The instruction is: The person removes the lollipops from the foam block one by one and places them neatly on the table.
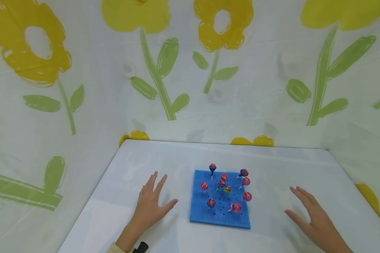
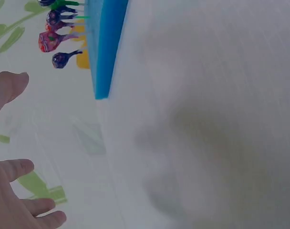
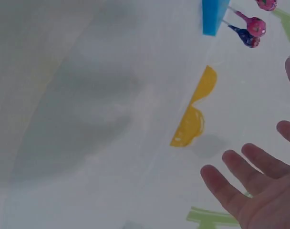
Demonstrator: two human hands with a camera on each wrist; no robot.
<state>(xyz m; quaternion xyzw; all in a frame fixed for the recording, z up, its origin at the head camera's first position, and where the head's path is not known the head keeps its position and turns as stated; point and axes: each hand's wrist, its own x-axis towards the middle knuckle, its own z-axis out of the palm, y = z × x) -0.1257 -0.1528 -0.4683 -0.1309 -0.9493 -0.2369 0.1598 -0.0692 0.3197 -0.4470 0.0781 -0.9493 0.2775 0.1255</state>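
A blue foam board [image 1: 199,214] with small holes lies on the white table. Several wrapped lollipops stand in it by their sticks, some leaning; among them are a dark purple lollipop [image 1: 212,167] at the back, a pink lollipop [image 1: 236,207] at the front and a green-and-red lollipop [image 1: 227,190] in the middle. To the left of the board, my left hand [image 1: 150,203] hovers with fingers spread, holding nothing. My right hand [image 1: 315,221] is off to the board's right, fingers extended and also holding nothing. Both wrist views show the hands apart from the board.
The white table [image 1: 139,158] extends around the board on all sides. Behind and beside it hangs a white curtain [image 1: 256,88] printed with yellow flowers and green leaves. A dark strap piece [image 1: 141,247] sits at the left wrist.
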